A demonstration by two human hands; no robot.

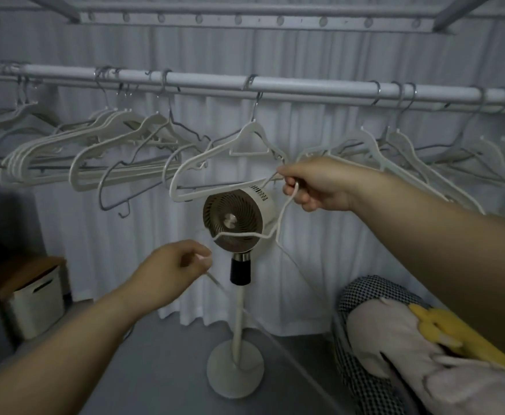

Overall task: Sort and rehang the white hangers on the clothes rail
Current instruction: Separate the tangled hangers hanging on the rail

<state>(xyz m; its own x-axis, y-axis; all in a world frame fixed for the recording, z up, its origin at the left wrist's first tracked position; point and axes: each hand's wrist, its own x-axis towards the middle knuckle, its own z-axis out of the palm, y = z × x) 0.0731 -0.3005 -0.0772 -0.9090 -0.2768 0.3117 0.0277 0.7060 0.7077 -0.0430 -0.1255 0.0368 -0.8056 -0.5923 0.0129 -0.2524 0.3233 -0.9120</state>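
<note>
White and thin-limbed, a hanger [278,226] dangles below the middle of the rail [305,86], in front of a standing fan [233,220]. The right hand [311,184] curls round its hook end; the left hand [170,271] pinches its lower limb. More white hangers [95,157] crowd both rail ends.

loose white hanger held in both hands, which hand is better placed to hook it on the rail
Right, probably. The right hand grips the loose hanger at its upper end, close under the rail; the left hand pinches it lower, by the fan.
</note>
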